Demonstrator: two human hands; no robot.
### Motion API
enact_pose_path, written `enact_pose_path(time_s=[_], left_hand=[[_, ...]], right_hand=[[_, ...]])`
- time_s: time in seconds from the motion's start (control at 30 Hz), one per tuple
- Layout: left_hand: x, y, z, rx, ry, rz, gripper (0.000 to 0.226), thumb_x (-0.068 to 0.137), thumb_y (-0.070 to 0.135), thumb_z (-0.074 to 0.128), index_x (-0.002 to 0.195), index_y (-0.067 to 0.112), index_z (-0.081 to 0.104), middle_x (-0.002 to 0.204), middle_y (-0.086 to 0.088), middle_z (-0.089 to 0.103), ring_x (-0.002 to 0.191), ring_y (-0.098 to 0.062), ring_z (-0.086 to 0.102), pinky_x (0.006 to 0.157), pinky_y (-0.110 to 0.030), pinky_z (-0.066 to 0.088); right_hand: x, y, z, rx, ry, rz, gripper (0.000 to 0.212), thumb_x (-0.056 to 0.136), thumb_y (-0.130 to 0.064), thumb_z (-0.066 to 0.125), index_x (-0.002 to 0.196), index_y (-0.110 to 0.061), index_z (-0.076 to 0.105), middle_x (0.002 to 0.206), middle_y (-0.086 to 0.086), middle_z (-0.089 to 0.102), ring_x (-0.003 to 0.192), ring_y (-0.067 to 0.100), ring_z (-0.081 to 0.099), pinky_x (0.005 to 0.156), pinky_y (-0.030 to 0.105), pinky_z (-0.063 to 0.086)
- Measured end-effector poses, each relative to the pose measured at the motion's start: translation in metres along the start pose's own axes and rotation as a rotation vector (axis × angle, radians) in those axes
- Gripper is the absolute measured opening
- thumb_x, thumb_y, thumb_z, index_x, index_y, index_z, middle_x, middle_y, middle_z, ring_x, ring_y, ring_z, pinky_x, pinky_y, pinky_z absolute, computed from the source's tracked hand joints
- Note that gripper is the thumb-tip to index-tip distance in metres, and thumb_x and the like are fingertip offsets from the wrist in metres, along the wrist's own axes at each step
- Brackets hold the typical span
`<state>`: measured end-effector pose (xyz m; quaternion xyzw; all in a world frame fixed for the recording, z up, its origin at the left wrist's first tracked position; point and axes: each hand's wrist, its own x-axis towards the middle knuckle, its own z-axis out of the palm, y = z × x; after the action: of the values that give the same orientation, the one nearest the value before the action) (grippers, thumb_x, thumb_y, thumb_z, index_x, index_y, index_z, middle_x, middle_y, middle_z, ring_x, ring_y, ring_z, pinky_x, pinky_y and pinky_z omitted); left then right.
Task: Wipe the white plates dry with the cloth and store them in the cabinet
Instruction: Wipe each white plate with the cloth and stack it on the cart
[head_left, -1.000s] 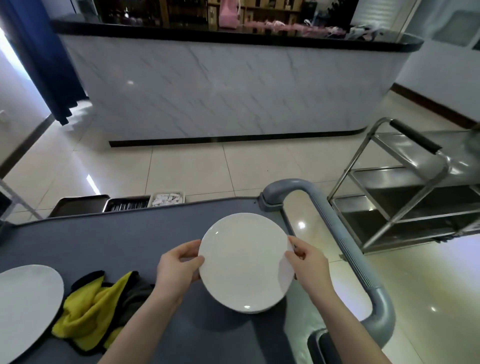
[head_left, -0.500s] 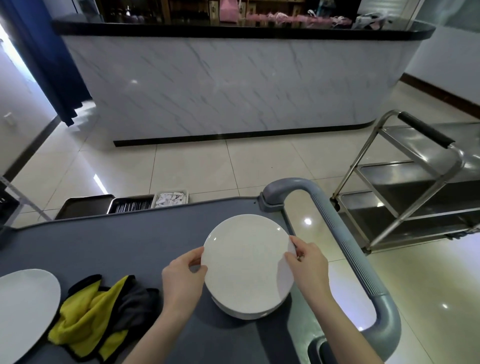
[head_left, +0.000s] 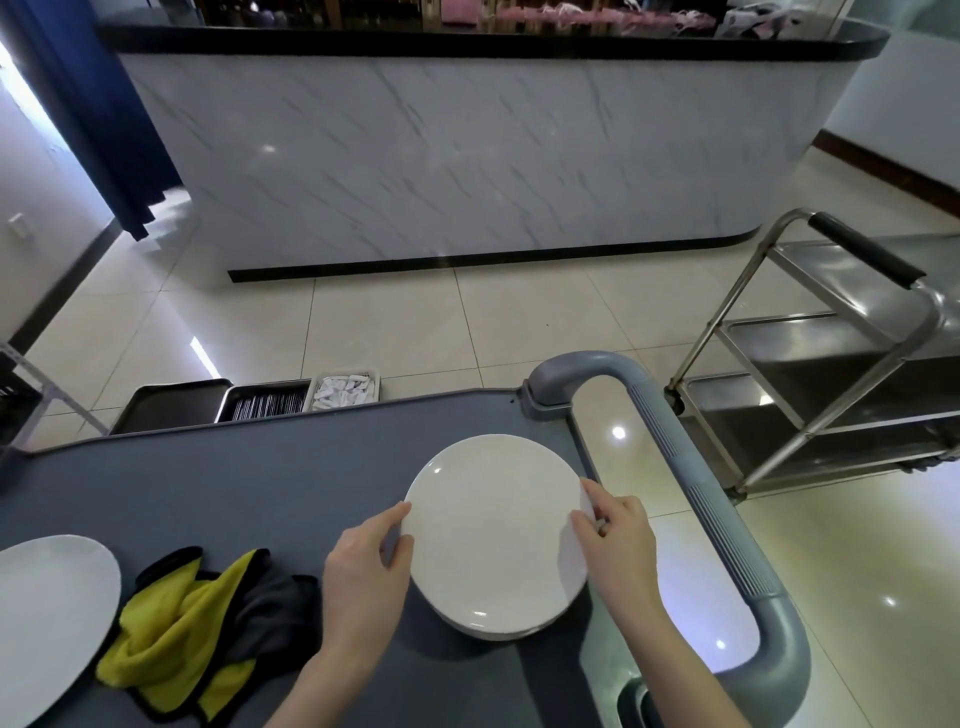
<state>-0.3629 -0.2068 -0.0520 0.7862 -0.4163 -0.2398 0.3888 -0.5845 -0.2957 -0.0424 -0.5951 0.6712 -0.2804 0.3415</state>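
Near the right edge of the bench (head_left: 234, 483), little has changed over the last second. Both hands still hold the same plate (head_left: 493, 525) over the stack (head_left: 488, 631), and it sits about where it did, perhaps slightly lower towards the stack. The cloth (head_left: 171, 629) and the second plate (head_left: 47, 613) lie as before.

The plate is between the two hands, gripped at opposite sides. The left hand (head_left: 363, 571) pinches its left rim, thumb along the edge and fingers curled beneath. The right hand (head_left: 615, 545) pinches its right rim, thumb on the upper face and fingers tucked under. Both hands are closed on the plate, and the forearms reach in from the near edge.

The plate is round, so it has no long axis. Its face is turned up, roughly level with the bench. Only a thin crescent of the stack shows past its near rim. Whether the plate touches the stack cannot be told.

The yellow and grey cloth lies crumpled near the near left corner, just left of the left forearm and apart from both hands. The second plate lies flat at the left edge, just beside the cloth and partly cut off by the view.

A grey handle (head_left: 717, 519) loops off the right edge. A steel trolley (head_left: 831, 364) stands on the floor beyond it.
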Motion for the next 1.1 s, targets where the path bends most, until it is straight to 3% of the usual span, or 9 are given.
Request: enact_pose_path(time_s=[0.07, 0.2, 0.3, 0.43, 0.53, 0.67, 0.87, 1.0, 1.1], left_hand=[[0.0, -0.005, -0.002, -0.025, -0.024, 0.023, 0.037, 0.09, 0.01, 0.065, 0.123, 0.026, 0.067, 0.104, 0.019, 0.062, 0.105, -0.013, 0.062, 0.095, -0.034, 0.052], [0.008, -0.015, -0.017, -0.116, -0.054, 0.003, 0.036, 0.088, 0.01, 0.069, 0.121, 0.025, 0.066, 0.113, 0.013, 0.068, 0.101, -0.005, 0.065, 0.079, -0.005, 0.046], [0.014, -0.03, -0.04, -0.154, -0.022, -0.013, 0.033, 0.089, 0.008, 0.068, 0.117, 0.026, 0.067, 0.104, 0.012, 0.071, 0.087, 0.003, 0.067, 0.073, -0.002, 0.046], [0.016, -0.057, -0.076, -0.147, 0.048, -0.034, 0.032, 0.089, 0.006, 0.067, 0.11, 0.03, 0.068, 0.091, 0.011, 0.073, 0.083, 0.005, 0.065, 0.071, -0.004, 0.047], [0.014, -0.081, -0.107, -0.16, 0.089, -0.069, 0.03, 0.088, 0.006, 0.067, 0.107, 0.029, 0.069, 0.087, 0.011, 0.074, 0.082, -0.001, 0.067, 0.077, -0.018, 0.053], [0.012, -0.118, -0.155, -0.137, 0.173, -0.114, 0.029, 0.087, 0.009, 0.069, 0.105, 0.032, 0.07, 0.083, 0.014, 0.074, 0.081, 0.008, 0.064, 0.07, -0.001, 0.043], [0.005, -0.18, -0.228, -0.149, 0.286, -0.201, 0.03, 0.088, 0.005, 0.066, 0.106, 0.029, 0.07, 0.084, 0.009, 0.074, 0.084, 0.008, 0.064, 0.069, 0.0, 0.042], [0.004, -0.219, -0.267, -0.102, 0.325, -0.265, 0.032, 0.089, 0.006, 0.066, 0.113, 0.026, 0.068, 0.095, 0.012, 0.07, 0.093, -0.004, 0.065, 0.081, -0.022, 0.048], [0.004, -0.243, -0.289, -0.005, 0.311, -0.271, 0.036, 0.087, 0.004, 0.067, 0.119, 0.021, 0.067, 0.112, 0.006, 0.067, 0.106, -0.015, 0.06, 0.092, -0.029, 0.044]], right_hand=[[-0.001, 0.001, 0.001, -0.01, -0.001, 0.004, 0.043, 0.094, -0.015, 0.054, 0.136, -0.023, 0.052, 0.103, 0.0, 0.044, 0.082, 0.004, 0.049, 0.077, 0.02, 0.035], [-0.004, -0.003, 0.002, -0.032, 0.091, -0.057, 0.044, 0.091, -0.015, 0.059, 0.134, -0.022, 0.053, 0.107, -0.002, 0.043, 0.084, 0.005, 0.051, 0.078, 0.02, 0.037], [-0.011, -0.019, 0.011, -0.065, 0.18, -0.172, 0.035, 0.091, -0.017, 0.06, 0.125, -0.025, 0.061, 0.104, -0.008, 0.042, 0.091, 0.012, 0.051, 0.08, 0.023, 0.041], [-0.031, -0.055, 0.042, -0.063, 0.146, -0.338, 0.026, 0.09, -0.014, 0.061, 0.111, -0.029, 0.066, 0.105, -0.01, 0.046, 0.092, 0.012, 0.052, 0.081, 0.026, 0.045], [-0.05, -0.087, 0.077, -0.024, 0.041, -0.426, 0.027, 0.089, -0.01, 0.061, 0.104, -0.032, 0.067, 0.104, -0.011, 0.051, 0.092, 0.007, 0.052, 0.082, 0.019, 0.04], [-0.076, -0.124, 0.13, 0.014, -0.163, -0.5, 0.024, 0.088, -0.006, 0.061, 0.101, -0.025, 0.07, 0.096, -0.012, 0.055, 0.085, 0.002, 0.056, 0.076, 0.01, 0.041], [-0.116, -0.165, 0.218, 0.021, -0.462, -0.487, 0.025, 0.086, -0.005, 0.062, 0.103, -0.022, 0.07, 0.091, -0.009, 0.06, 0.079, 0.001, 0.057, 0.071, 0.005, 0.04], [-0.145, -0.185, 0.276, -0.029, -0.635, -0.443, 0.028, 0.089, -0.01, 0.061, 0.113, -0.021, 0.066, 0.1, -0.006, 0.06, 0.083, 0.004, 0.059, 0.074, 0.009, 0.043], [-0.162, -0.197, 0.314, -0.063, -0.693, -0.415, 0.03, 0.09, -0.016, 0.061, 0.119, -0.024, 0.062, 0.108, -0.007, 0.058, 0.085, 0.003, 0.059, 0.075, 0.008, 0.044]])
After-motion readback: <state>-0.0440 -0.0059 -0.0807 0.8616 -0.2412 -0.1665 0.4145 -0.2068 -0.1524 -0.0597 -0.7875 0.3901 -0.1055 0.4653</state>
